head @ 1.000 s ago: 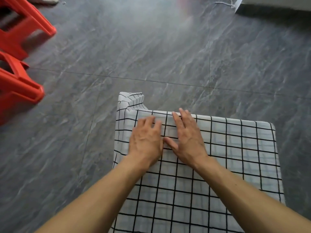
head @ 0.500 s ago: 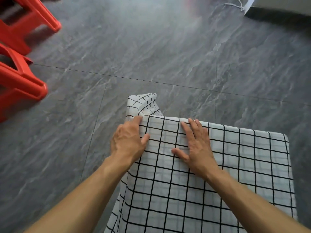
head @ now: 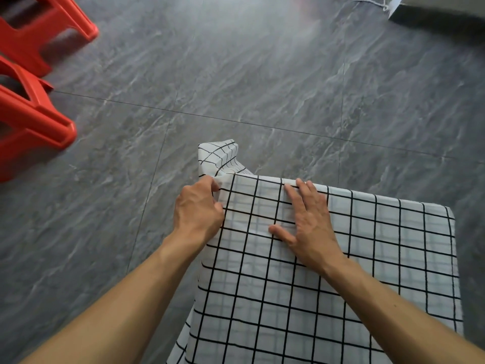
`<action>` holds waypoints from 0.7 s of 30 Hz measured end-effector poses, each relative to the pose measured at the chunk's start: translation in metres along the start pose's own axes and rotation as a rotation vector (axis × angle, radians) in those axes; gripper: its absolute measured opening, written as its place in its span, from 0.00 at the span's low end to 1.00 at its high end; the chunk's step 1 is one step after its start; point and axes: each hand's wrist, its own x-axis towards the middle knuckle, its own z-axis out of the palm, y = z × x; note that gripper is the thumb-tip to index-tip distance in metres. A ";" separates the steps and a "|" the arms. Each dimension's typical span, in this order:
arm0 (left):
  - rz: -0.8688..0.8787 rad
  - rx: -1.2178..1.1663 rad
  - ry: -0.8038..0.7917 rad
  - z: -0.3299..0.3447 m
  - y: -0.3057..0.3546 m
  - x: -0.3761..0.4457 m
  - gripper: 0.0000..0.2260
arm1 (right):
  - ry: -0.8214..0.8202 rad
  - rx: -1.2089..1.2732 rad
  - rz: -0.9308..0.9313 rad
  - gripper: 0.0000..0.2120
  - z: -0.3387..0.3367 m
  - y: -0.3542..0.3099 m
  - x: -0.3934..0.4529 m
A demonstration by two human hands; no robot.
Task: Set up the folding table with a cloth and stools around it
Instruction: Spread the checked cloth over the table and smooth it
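Cloth (head: 328,271) lies lengthwise away from the viewer; left hand (head: 196,214) grips its corner, right hand (head: 307,224) presses flat.

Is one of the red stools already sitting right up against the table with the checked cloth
No, both red stools stand apart from the cloth covered table, across bare floor.

left hand (head: 198,214) grips cloth (head: 341,258) corner | right hand (head: 308,222) flat on cloth

Open grey marbled tile floor (head: 262,74) beyond the white black-gridded cloth (head: 367,245); two red plastic stools (head: 31,122) obstruct far left.
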 end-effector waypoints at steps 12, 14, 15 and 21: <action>-0.061 0.074 -0.041 -0.013 -0.005 -0.019 0.10 | -0.061 -0.080 -0.094 0.45 0.005 -0.003 -0.002; 0.044 0.231 0.021 -0.011 0.002 -0.019 0.13 | -0.040 -0.069 -0.096 0.42 0.005 0.000 -0.002; 0.156 0.305 0.058 -0.009 0.008 -0.021 0.15 | -0.008 -0.084 -0.090 0.40 0.005 0.001 -0.003; 0.581 0.431 -0.221 0.026 0.051 -0.025 0.31 | 0.058 -0.186 0.017 0.36 0.018 0.008 -0.013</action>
